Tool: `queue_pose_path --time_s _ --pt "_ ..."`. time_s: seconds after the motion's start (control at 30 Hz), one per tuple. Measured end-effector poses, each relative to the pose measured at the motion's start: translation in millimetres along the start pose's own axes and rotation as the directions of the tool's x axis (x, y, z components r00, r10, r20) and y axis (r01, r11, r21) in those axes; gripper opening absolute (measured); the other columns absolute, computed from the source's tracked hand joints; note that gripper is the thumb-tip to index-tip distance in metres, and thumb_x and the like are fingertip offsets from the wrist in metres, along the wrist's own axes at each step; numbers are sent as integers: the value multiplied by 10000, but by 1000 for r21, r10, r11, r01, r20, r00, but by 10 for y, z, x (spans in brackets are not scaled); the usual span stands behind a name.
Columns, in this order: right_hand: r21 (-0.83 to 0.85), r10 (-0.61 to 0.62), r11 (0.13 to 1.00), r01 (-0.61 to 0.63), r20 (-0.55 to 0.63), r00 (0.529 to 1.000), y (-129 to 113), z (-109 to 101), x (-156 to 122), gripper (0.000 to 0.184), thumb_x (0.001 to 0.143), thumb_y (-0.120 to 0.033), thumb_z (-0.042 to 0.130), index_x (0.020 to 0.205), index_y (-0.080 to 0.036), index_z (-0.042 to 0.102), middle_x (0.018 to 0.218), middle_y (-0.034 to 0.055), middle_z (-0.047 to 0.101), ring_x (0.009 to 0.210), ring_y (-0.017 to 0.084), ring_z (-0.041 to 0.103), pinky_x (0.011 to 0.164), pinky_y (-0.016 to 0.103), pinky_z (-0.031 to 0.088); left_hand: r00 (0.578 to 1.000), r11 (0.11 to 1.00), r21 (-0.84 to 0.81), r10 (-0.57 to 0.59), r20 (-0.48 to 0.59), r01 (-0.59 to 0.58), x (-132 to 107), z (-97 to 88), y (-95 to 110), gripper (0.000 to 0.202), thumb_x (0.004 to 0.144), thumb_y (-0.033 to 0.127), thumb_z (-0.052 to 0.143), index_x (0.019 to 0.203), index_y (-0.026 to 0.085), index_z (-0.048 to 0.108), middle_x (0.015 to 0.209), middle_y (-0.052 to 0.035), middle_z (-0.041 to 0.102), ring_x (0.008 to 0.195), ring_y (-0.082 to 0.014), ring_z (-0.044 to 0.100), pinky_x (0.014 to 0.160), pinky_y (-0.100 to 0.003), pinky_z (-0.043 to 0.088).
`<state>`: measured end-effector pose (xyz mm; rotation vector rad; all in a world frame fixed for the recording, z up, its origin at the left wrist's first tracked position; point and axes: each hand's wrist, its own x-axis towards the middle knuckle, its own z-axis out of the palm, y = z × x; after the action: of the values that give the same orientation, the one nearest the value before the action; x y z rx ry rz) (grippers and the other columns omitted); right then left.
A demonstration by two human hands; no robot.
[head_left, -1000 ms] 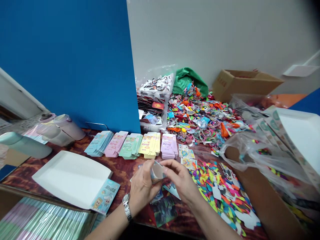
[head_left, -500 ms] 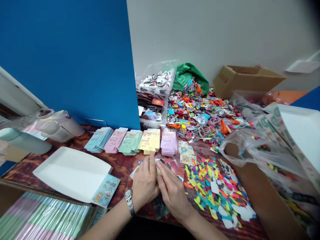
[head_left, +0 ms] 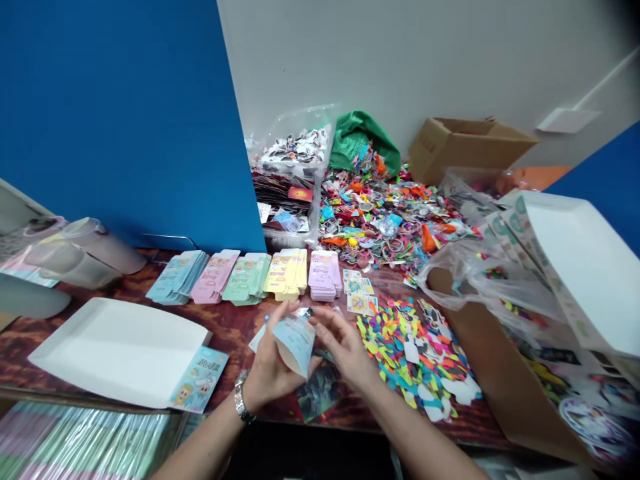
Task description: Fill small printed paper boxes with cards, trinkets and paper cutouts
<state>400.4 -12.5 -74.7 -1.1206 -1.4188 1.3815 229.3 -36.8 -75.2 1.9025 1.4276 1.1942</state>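
Note:
A small light blue paper box (head_left: 296, 339) is in my left hand (head_left: 273, 363), whose fingers wrap round it. One end of the box gapes toward me, and its brownish inside shows. My right hand (head_left: 347, 347) is at the box's far end with bent fingers pressed together. A small dark thing (head_left: 306, 311) shows at those fingertips; I cannot make out what it is. Beneath my hands a dark picture card (head_left: 319, 393) lies on the table. Just beyond stand stacks of flat boxes in blue (head_left: 177, 277), pink (head_left: 215, 275), green (head_left: 247, 277), yellow (head_left: 285, 273) and purple (head_left: 325, 275).
Bright balloons (head_left: 400, 347) lie heaped at right, beside small cards (head_left: 361, 293). Behind is a pile of trinkets (head_left: 385, 220), with clear bins (head_left: 315, 200) and a carton (head_left: 465, 150). A white tray (head_left: 115, 353) stands at left, above wrapped packs (head_left: 95, 443).
My hands have moved apart from being close together, and the light blue box now shows open in my left hand. The whole view has shifted slightly to the right.

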Motion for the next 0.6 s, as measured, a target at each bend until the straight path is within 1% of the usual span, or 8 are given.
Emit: queue_pose_path --time_s 0.07,0.13,0.2,0.3,0.37,0.43,0.5,0.6 --pt "-359 -82 927 104 76 994 132 -209 70 379 923 -368 550 1267 -210 562 1151 98 647 1044 236 622 901 398 516 999 997 -56 -46 -26 44 -4 -65 -19 914 751 391 697 1471 289 145 1337 -128 507 1188 -296 562 990 -511 493" --pt "-644 -88 745 171 159 983 259 -399 161 493 869 -326 635 1329 -194 521 1228 129 587 1123 269 571 951 415 472 996 994 -72 -85 -21 84 0 -137 -54 859 768 365 678 1463 239 191 1291 -136 530 1173 -301 570 998 -523 475" --pt "-797 -9 582 163 194 981 348 -493 237 639 797 -317 722 1372 -185 477 1257 155 540 1130 297 555 933 409 469 993 993 -35 -115 16 116 -14 -160 -109 860 775 376 666 1470 202 190 1298 -157 528 1206 -324 546 1013 -541 449" --pt "-879 109 460 124 195 975 384 -454 288 668 738 -340 781 1331 -202 506 1194 141 539 1040 293 585 852 380 487 986 989 6 -147 75 147 -77 -87 -207 866 779 393 656 1474 178 187 1382 -192 470 1297 -354 465 1048 -554 406" --pt "-890 114 437 126 194 974 362 -390 281 601 747 -320 772 1288 -215 532 1178 126 545 1036 287 584 835 367 481 985 989 32 -147 92 144 -123 -17 -259 852 783 377 653 1472 179 192 1422 -194 431 1327 -349 431 1069 -545 384" --pt "-889 91 441 122 179 980 316 -362 253 445 810 -258 698 1230 -214 559 1124 106 586 1003 268 601 799 344 482 985 990 60 -131 109 125 -150 26 -291 830 797 347 644 1474 196 187 1448 -184 401 1338 -329 416 1084 -524 369" --pt "-864 46 486 130 174 984 231 -393 209 238 886 -195 571 1121 -210 601 999 71 646 918 234 629 758 319 483 986 991 75 -117 119 108 -150 33 -307 818 804 316 637 1475 214 181 1453 -172 392 1335 -309 416 1082 -497 376" --pt "-798 -113 570 197 162 980 -16 -523 115 202 946 -178 446 1037 -219 621 931 47 678 885 209 641 773 315 485 990 990 99 -113 85 104 -112 6 -323 788 782 273 645 1451 218 232 1401 -152 434 1289 -294 452 1053 -469 405"
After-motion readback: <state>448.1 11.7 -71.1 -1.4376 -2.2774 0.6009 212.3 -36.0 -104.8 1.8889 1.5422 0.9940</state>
